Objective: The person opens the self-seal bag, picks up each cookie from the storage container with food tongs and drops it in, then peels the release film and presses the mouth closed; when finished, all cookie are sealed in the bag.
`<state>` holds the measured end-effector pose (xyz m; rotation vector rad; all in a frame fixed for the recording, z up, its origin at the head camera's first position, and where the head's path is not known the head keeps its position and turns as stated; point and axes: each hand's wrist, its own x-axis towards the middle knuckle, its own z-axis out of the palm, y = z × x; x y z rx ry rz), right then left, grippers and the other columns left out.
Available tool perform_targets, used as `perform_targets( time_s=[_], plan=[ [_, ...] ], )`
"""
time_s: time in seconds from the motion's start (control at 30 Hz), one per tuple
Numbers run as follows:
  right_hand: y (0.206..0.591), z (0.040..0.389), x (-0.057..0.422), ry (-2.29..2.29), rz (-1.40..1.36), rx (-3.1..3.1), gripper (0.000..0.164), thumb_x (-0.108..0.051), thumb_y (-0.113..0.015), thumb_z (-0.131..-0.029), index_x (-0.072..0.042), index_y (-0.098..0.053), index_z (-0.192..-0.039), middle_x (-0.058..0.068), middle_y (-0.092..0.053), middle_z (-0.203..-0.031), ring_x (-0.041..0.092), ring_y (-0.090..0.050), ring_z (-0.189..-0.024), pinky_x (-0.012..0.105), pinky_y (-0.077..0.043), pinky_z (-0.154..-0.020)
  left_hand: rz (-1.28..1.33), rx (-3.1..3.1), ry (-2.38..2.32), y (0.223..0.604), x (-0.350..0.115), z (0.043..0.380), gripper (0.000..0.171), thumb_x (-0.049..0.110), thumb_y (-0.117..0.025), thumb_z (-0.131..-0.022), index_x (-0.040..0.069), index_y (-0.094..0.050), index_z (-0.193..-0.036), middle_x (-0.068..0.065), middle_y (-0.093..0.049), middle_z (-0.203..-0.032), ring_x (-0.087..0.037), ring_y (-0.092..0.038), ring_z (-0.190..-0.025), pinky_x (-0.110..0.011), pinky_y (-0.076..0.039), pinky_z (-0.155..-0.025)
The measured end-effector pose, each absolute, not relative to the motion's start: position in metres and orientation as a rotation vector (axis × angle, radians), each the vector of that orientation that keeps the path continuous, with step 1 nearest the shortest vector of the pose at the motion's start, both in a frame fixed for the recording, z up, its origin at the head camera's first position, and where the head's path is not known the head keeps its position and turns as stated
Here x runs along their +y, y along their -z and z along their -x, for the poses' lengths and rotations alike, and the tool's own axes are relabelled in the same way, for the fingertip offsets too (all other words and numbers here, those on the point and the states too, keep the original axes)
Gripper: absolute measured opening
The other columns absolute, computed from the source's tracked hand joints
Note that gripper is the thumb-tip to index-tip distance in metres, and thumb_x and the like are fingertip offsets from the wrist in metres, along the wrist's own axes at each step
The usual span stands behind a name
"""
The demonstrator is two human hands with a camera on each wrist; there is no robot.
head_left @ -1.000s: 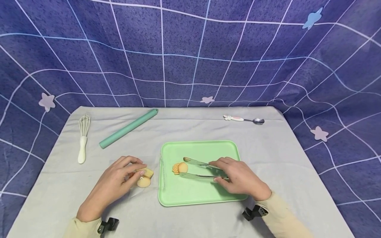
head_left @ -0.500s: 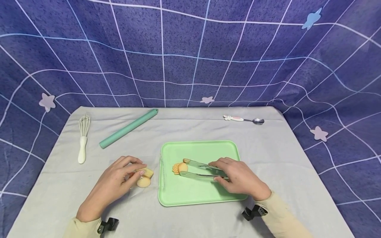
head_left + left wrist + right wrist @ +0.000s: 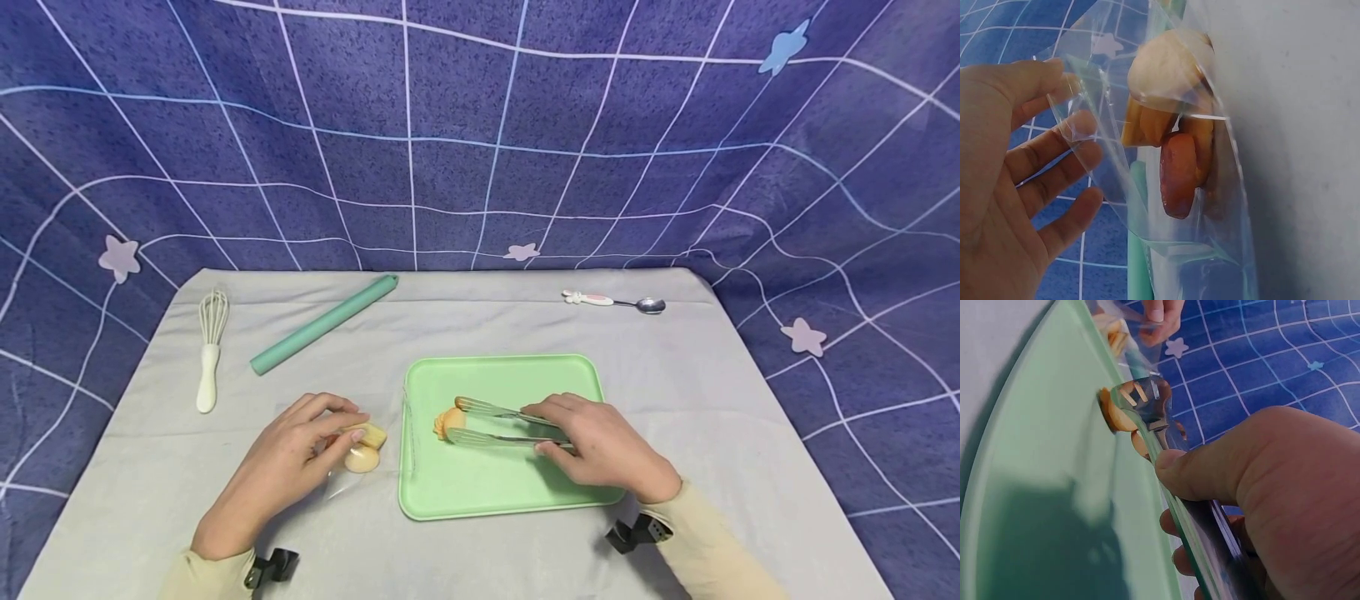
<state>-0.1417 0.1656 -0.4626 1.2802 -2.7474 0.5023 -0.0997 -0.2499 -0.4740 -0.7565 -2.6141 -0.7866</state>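
Observation:
My left hand (image 3: pixel 296 450) pinches the edge of a clear plastic bag (image 3: pixel 1185 251) between thumb and fingers. Inside the bag, the left wrist view shows a pale round cookie (image 3: pixel 1166 70), some golden pieces and a reddish-brown oblong piece (image 3: pixel 1177 178). My right hand (image 3: pixel 596 442) holds metal tongs (image 3: pixel 506 440) over a green tray (image 3: pixel 517 375). The spread tong tips stand on either side of a round cookie (image 3: pixel 456 420). A ridged swirl cookie (image 3: pixel 438 427) lies right beside it on the tray, partly covered.
A white whisk (image 3: pixel 209 358) lies at the far left of the grey cloth (image 3: pixel 480 325), with a green rolling pin (image 3: pixel 326 323) near it. A spoon with a rabbit handle (image 3: pixel 611 301) lies at the back right. The bag's mouth overlaps the tray's left rim.
The tongs have shifted slightly left, so their tips now reach around the round cookie. My left hand and the bag have stayed in place.

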Motion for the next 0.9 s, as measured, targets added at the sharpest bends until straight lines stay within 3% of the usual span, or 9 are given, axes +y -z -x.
perform_targets(
  time_s=[0.27, 0.9],
  plan=[
    [0.457, 0.143, 0.15, -0.53, -1.303, -2.704, 0.043, -0.037, -0.063, -0.088, -0.023, -0.056, -0.128, -0.012, -0.057, -0.112, 0.002, -0.05, -0.105, 0.03, -0.046, -0.082, 0.734, -2.633, 0.791, 0.475, -0.251, 0.099, 0.021, 0.026, -0.07, -0.086, 0.024, -0.071, -0.107, 0.01, -0.056, -0.11, -0.01, -0.049, -0.102, -0.026, -0.038, -0.081],
    [0.455, 0.153, 0.097, -0.582, -1.452, -2.66, 0.042, -0.036, -0.059, -0.089, -0.026, -0.054, -0.129, -0.015, -0.056, -0.11, -0.002, -0.049, -0.097, 0.027, -0.047, -0.076, 0.729, -2.633, 0.776, 0.472, -0.252, 0.098, 0.023, 0.028, -0.068, -0.087, 0.028, -0.069, -0.11, 0.009, -0.056, -0.112, -0.011, -0.049, -0.104, -0.029, -0.038, -0.077]
  ],
)
